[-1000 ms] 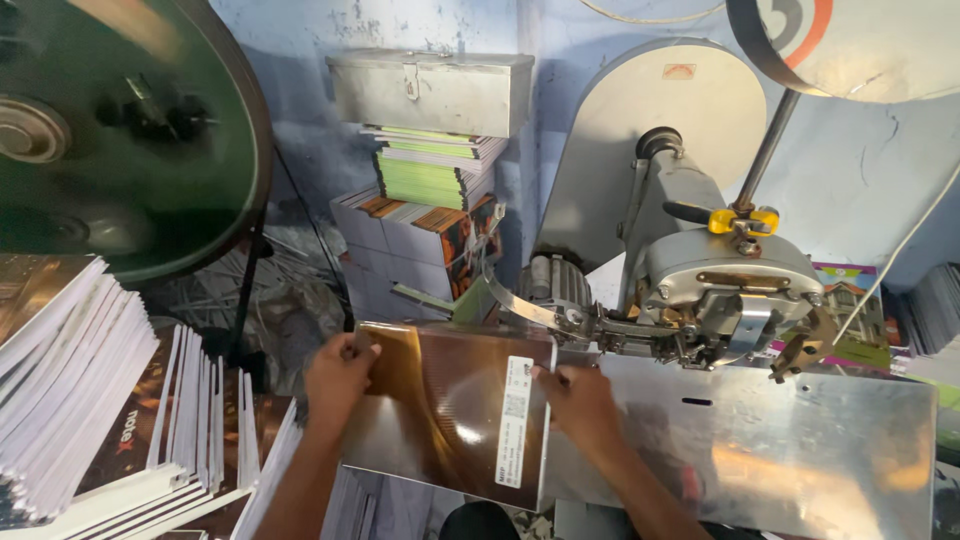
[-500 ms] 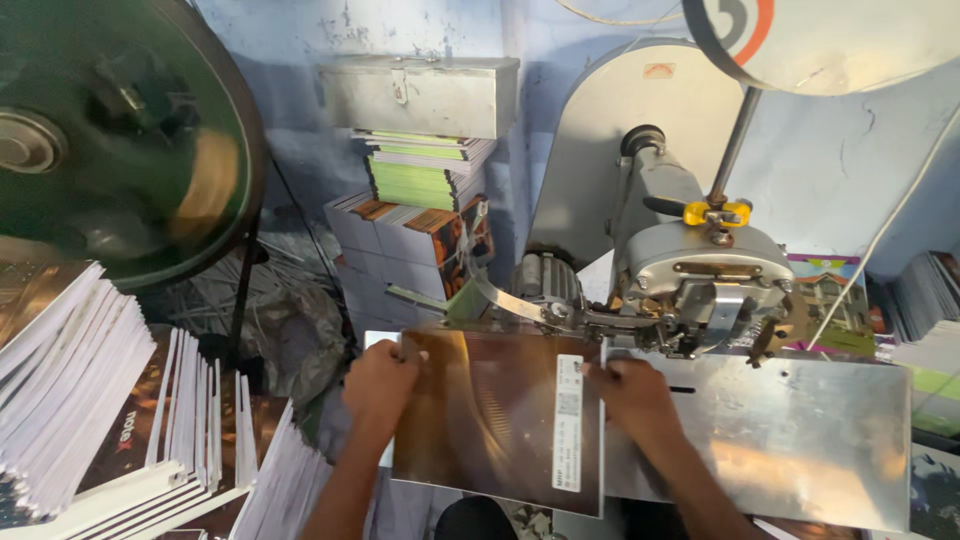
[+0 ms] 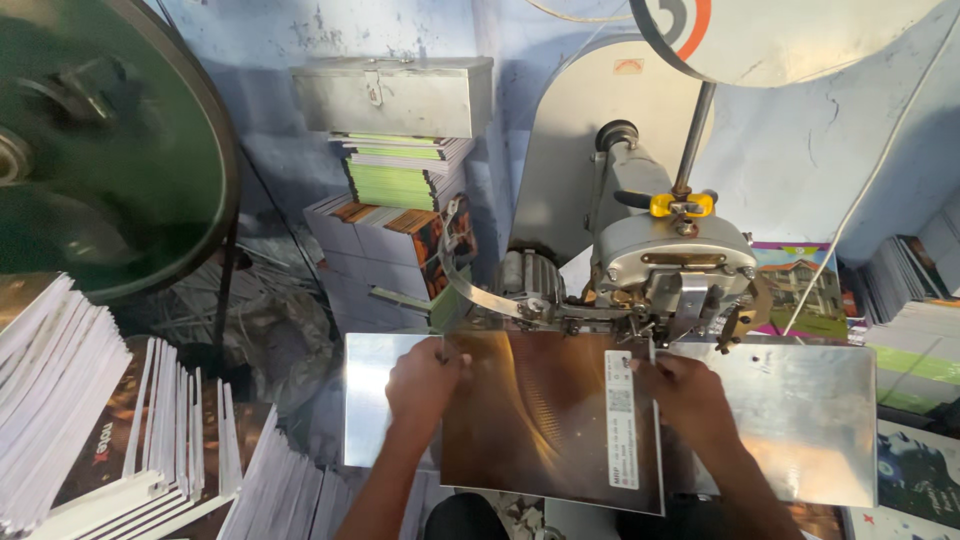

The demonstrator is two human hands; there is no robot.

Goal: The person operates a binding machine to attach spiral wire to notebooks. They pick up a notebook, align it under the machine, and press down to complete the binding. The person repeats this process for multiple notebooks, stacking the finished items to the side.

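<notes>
Since a moment ago the glossy brown booklet [image 3: 545, 410] has slid further right and squared up on the steel machine table [image 3: 810, 410], its top edge now tucked just under the stitching head [image 3: 675, 265]. On its near-left corner the left hand [image 3: 425, 380] is closed, pinching the edge with fingers curled over. At the right side the right hand [image 3: 690, 395] lies flatter, palm down, pressing the cover beside the white barcode strip [image 3: 620, 430], fingertips close to the head's working parts. From where I stand, that closeness looks like the main risk: if the right hand creeps forward as the head comes down, a finger could be caught. A slick cover like that might also skid under uneven pressure, putting the stitch off the spine line. Stacks of finished booklets [image 3: 120, 430] lean at the left, near enough that an elbow could topple them. A big green flywheel [image 3: 100, 140] looms overhead at the left.
</notes>
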